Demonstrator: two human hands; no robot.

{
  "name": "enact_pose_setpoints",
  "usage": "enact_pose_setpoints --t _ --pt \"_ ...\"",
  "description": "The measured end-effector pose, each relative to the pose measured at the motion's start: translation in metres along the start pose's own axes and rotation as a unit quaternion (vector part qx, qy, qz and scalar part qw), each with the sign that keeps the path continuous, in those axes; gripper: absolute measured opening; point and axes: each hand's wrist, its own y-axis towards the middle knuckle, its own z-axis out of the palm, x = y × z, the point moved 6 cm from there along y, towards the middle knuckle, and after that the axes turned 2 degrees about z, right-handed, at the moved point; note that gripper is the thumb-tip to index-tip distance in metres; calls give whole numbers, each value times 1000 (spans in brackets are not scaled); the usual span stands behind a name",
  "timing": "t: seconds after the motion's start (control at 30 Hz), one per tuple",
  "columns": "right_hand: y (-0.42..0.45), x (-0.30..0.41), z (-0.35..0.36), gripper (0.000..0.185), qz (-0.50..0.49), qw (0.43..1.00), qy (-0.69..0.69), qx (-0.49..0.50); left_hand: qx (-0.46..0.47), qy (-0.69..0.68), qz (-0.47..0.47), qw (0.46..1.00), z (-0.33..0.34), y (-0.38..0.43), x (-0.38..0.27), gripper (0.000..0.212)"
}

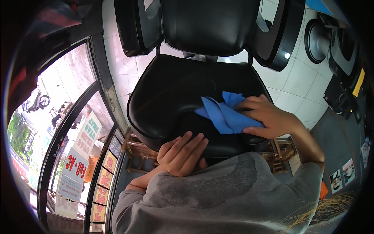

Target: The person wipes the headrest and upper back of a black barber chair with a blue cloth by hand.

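A blue cloth (226,114) lies bunched on the black padded seat (190,84) of a salon-type chair. My right hand (261,117) grips the cloth's right side, fingers and thumb on it, near the seat's right front part. My left hand (184,155) is near the front edge of the seat, close to my shirt, fingers loosely extended, with nothing seen in it; its palm is hidden. The chair's backrest (210,26) rises beyond the seat, between two black armrests (280,35).
White floor tiles (295,76) surround the chair. Bamboo furniture (140,149) shows below the seat on both sides. Framed glass panes (76,125) bearing signs stand at left. At right are a round metal base (317,41) and a dark surface (330,137) with a black item.
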Motion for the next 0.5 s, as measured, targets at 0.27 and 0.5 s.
enact_pose_setpoints --t 0.27,0.5 --pt "72 -9 31 56 -37 999 -9 -2 -2 7 7 1000 -1 2 0 35" --pt "165 3 34 50 -205 977 -9 -58 -14 -9 19 1000 -2 3 2 36"
